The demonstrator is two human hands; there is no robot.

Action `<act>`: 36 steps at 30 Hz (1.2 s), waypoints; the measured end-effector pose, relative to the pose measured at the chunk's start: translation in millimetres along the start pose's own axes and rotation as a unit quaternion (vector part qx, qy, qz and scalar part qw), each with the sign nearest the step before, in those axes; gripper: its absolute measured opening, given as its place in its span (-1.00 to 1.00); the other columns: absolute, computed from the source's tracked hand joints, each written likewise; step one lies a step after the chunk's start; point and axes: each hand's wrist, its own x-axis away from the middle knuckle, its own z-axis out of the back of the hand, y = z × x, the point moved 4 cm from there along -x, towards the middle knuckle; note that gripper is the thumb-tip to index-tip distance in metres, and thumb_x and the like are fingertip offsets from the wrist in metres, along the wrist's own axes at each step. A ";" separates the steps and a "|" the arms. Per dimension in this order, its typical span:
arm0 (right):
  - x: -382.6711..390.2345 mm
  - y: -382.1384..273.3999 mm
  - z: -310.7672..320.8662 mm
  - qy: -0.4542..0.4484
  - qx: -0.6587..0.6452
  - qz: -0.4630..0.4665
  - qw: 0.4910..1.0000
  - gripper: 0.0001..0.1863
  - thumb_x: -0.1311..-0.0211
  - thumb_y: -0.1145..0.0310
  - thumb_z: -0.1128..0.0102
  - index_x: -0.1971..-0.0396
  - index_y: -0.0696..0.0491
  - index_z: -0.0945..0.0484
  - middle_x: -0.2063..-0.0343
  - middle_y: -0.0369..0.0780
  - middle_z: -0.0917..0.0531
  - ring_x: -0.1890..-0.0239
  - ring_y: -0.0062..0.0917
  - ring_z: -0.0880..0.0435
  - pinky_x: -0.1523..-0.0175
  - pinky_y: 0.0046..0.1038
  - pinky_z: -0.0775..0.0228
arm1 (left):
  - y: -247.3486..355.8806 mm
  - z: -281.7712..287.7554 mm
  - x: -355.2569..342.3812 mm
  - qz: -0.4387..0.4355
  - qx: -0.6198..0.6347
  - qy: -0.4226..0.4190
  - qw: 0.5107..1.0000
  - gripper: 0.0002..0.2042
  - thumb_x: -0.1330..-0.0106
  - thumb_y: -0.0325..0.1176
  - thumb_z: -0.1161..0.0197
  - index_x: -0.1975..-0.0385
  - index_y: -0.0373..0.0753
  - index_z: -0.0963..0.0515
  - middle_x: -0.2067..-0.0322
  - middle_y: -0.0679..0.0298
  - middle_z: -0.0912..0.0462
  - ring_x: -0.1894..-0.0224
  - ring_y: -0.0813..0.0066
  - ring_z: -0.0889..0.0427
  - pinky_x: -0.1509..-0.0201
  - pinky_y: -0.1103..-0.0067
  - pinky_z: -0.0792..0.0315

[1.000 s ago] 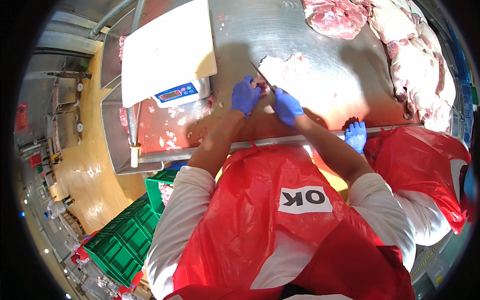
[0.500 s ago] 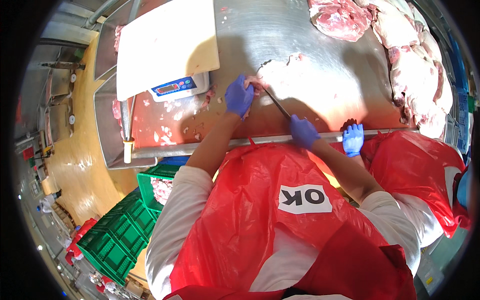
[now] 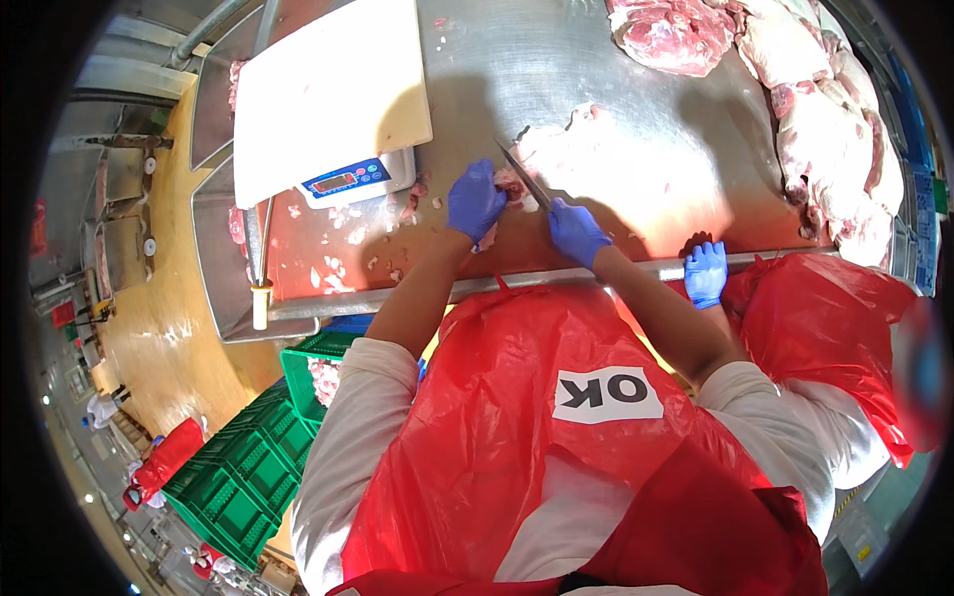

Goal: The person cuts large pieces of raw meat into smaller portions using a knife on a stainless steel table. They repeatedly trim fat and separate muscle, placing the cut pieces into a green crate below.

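My left hand, in a blue glove, is closed on a small pink piece of meat over the steel table. My right hand, also gloved, grips a long knife, its blade pointing up-left beside that piece. Beyond them lies a pale piece of meat, partly washed out by glare. Left of my hands, a white cutting board rests over a small scale, with scraps of meat scattered below it.
Large meat cuts line the table's right side. A co-worker's gloved hand is at the front edge, beside their red apron. A steel rod with pale handle lies at the left. Green crates stand below left; other workers are beyond.
My right hand moved down with the knife, then back up-left toward the meat. My left hand shifted left and down with its piece.
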 end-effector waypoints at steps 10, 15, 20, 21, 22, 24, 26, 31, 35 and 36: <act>-42.8 -32.1 -1.4 -0.015 0.042 0.034 0.998 -0.79 -0.29 0.45 0.04 0.15 0.24 -0.41 0.39 0.15 -0.64 0.29 0.08 -0.67 0.22 -0.02 -0.51 | 0.8 -6.0 9.3 0.061 0.015 0.047 0.997 -0.75 -0.22 -0.22 -0.23 0.29 -0.26 -0.44 0.35 -0.05 -0.60 0.30 -0.10 -0.64 0.24 0.16 -0.49; 47.8 2.8 -7.5 -0.154 0.072 -0.028 0.985 -0.82 -0.33 0.42 0.11 0.19 0.21 -0.34 0.42 0.17 -0.64 0.33 0.19 -0.62 0.21 0.07 -0.46 | -16.4 9.8 6.7 0.137 0.129 0.098 0.977 -0.82 -0.17 -0.37 -0.25 0.33 -0.28 -0.44 0.41 -0.03 -0.62 0.30 -0.09 -0.65 0.26 0.23 -0.48; 69.0 12.4 29.7 -0.101 -0.002 0.011 0.995 -0.81 -0.40 0.37 0.12 0.18 0.20 -0.31 0.50 0.16 -0.60 0.39 0.16 -0.61 0.31 0.07 -0.39 | -38.6 49.4 3.1 -0.004 0.244 0.134 0.960 -0.86 -0.12 -0.49 -0.20 0.35 -0.29 -0.41 0.46 0.06 -0.55 0.40 0.19 -0.60 0.27 0.38 -0.46; 61.5 7.4 40.0 -0.062 -0.035 0.014 0.997 -0.81 -0.42 0.36 0.11 0.19 0.20 -0.31 0.50 0.16 -0.59 0.40 0.15 -0.61 0.33 0.07 -0.37 | -36.6 59.0 1.9 -0.007 0.255 0.105 0.961 -0.86 -0.12 -0.51 -0.19 0.35 -0.29 -0.40 0.47 0.08 -0.53 0.41 0.26 -0.58 0.27 0.41 -0.46; 55.3 3.4 45.1 -0.041 -0.058 0.013 0.997 -0.81 -0.43 0.35 0.10 0.19 0.19 -0.31 0.51 0.16 -0.59 0.42 0.13 -0.61 0.35 0.06 -0.36 | -37.5 60.5 4.7 -0.017 0.266 0.094 0.959 -0.86 -0.12 -0.51 -0.19 0.35 -0.29 -0.39 0.46 0.10 -0.53 0.41 0.32 -0.55 0.27 0.43 -0.45; 42.0 -1.8 53.7 0.003 -0.101 0.012 0.995 -0.81 -0.45 0.34 0.09 0.19 0.18 -0.32 0.54 0.14 -0.57 0.46 0.11 -0.60 0.39 0.03 -0.34 | -32.9 62.4 9.5 -0.039 0.287 0.074 0.954 -0.85 -0.12 -0.53 -0.18 0.36 -0.28 -0.37 0.44 0.15 -0.52 0.39 0.44 -0.50 0.27 0.47 -0.44; 22.2 -5.0 55.3 0.021 -0.136 -0.029 0.990 -0.83 -0.46 0.35 0.09 0.18 0.16 -0.35 0.53 0.13 -0.56 0.47 0.08 -0.59 0.38 -0.07 -0.38 | -25.5 63.1 6.4 -0.003 0.386 0.037 0.922 -0.88 -0.18 -0.55 -0.14 0.29 -0.28 -0.43 0.36 0.26 -0.57 0.30 0.53 -0.54 0.20 0.53 -0.46; 11.7 -8.6 59.5 0.030 -0.222 -0.062 0.972 -0.78 -0.49 0.27 0.08 0.16 0.13 -0.38 0.47 0.07 -0.60 0.41 -0.07 -0.64 0.29 -0.15 -0.46 | 20.8 77.6 14.8 0.028 0.503 0.025 0.863 -0.81 -0.34 -0.50 -0.05 0.10 -0.28 -0.50 0.26 0.32 -0.61 0.20 0.58 -0.58 0.12 0.59 -0.50; 10.9 15.9 56.0 0.035 -0.228 -0.090 0.969 -0.77 -0.52 0.24 0.07 0.23 0.11 -0.37 0.57 -0.16 -0.56 0.52 -0.53 -0.58 0.39 -0.39 -0.46 | -6.5 69.1 27.6 0.050 0.395 -0.035 0.916 -0.76 -0.46 -0.37 0.00 -0.03 -0.25 -0.47 0.16 0.32 -0.59 0.15 0.58 -0.59 0.08 0.61 -0.51; 13.0 17.4 59.2 0.027 -0.245 -0.113 0.963 -0.77 -0.52 0.24 0.07 0.24 0.11 -0.37 0.58 -0.19 -0.55 0.53 -0.59 -0.57 0.40 -0.43 -0.45 | -7.1 68.5 30.8 0.081 0.488 -0.032 0.869 -0.76 -0.47 -0.35 0.00 -0.03 -0.24 -0.47 0.16 0.32 -0.58 0.15 0.57 -0.59 0.08 0.61 -0.51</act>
